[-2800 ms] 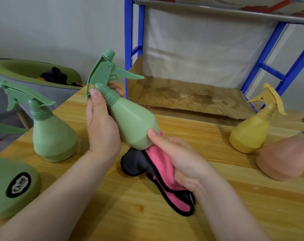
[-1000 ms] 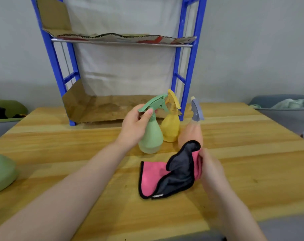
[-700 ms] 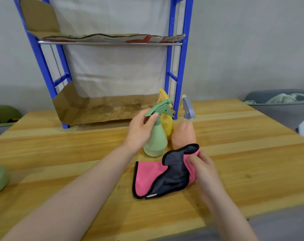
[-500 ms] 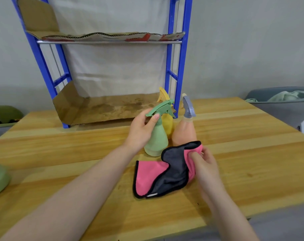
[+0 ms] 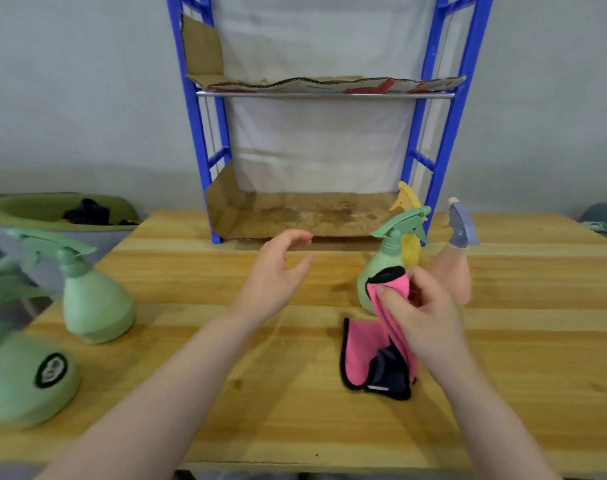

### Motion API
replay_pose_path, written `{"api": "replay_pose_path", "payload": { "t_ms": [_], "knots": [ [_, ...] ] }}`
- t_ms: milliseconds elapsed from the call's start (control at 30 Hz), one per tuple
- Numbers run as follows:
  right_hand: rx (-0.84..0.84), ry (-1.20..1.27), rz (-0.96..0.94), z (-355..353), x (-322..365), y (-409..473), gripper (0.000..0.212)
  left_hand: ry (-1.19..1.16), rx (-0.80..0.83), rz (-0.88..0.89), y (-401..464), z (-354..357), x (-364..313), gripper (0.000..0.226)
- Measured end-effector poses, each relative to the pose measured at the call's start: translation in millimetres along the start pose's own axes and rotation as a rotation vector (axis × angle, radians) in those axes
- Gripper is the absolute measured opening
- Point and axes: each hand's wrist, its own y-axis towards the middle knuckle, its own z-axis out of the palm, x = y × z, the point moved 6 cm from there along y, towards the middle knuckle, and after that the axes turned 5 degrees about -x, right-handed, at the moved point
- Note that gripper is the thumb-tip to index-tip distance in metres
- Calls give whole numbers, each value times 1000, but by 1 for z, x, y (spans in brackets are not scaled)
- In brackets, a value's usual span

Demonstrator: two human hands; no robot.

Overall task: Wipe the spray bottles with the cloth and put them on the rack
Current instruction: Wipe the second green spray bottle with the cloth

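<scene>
My right hand [image 5: 421,318] pinches the pink and black cloth [image 5: 378,355], whose lower part drapes onto the table. Just behind it stands a green spray bottle [image 5: 381,268] on the table, with a yellow bottle [image 5: 411,249] and a peach bottle with a grey trigger [image 5: 454,268] close beside it. My left hand [image 5: 278,271] hovers open over the table centre, holding nothing. Two more green bottles stand at the left: one upright [image 5: 90,299], one nearer with a black round label [image 5: 21,382]. The blue rack [image 5: 444,140] stands at the back with cardboard-lined shelves.
The wooden table [image 5: 295,410] runs across the view. A green tub [image 5: 52,209] holding dark items sits off its left side. A grey basin edge [image 5: 603,216] shows at far right. The rack's lower cardboard shelf [image 5: 312,216] holds nothing.
My left hand let go of the green bottle, which now stands by the yellow and peach ones, and moved left. My right hand lifted the cloth's corner. The view shifted left.
</scene>
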Motion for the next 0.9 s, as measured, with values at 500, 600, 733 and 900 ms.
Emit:
{"api": "replay_pose_path", "payload": {
  "t_ms": [500, 600, 733, 900],
  "knots": [
    [235, -141, -191, 152, 58, -11, 20, 97, -825, -417, -112, -183, 79, 64],
    [269, -140, -184, 167, 56, -20, 18, 73, -852, -458, -115, -180, 81, 76],
    [311, -154, -185, 178, 55, -29, 18, 64, -801, -495, -108, -176, 92, 84],
    [344, -187, -188, 182, 53, -33, 19, 52, -812, -518, -94, -181, 104, 84]
  ]
}}
